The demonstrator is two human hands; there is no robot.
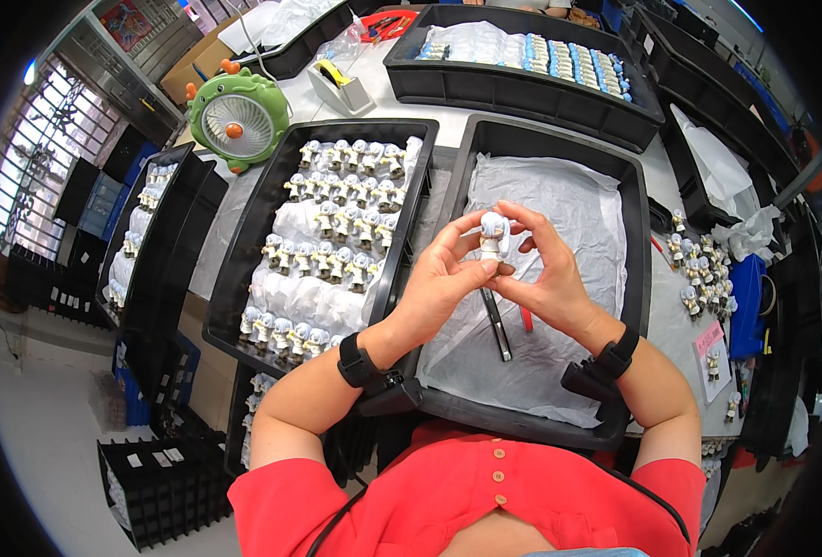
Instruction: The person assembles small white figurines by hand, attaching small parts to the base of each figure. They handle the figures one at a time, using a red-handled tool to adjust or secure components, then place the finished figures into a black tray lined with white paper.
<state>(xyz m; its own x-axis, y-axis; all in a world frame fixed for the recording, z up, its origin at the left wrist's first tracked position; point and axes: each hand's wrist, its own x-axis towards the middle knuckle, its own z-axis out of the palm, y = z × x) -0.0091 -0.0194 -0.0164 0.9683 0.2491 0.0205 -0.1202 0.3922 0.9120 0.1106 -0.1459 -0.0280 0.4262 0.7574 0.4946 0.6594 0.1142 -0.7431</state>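
Observation:
A small figurine [492, 238] with pale blue hair and a white body is held upright between my two hands, above a black tray [641, 269] lined with white paper. My left hand [450, 269] has its thumb and fingers closed on the figurine's left side and base. My right hand [552, 269] curls round the other side, its fingertips at the figurine's head and base. Under my hands, a dark slim tool [498, 330] like a craft knife lies on the paper. Beside it shows a small red piece [527, 319], partly hidden by my right hand.
To the left, a black tray [218, 311] holds rows of similar figurines on white paper. Behind it stand a green fan [240, 125] and a tape dispenser [339, 88]. Another filled black tray [522, 97] is at the back. Loose figurines [700, 269] cluster at right, near a card [713, 367].

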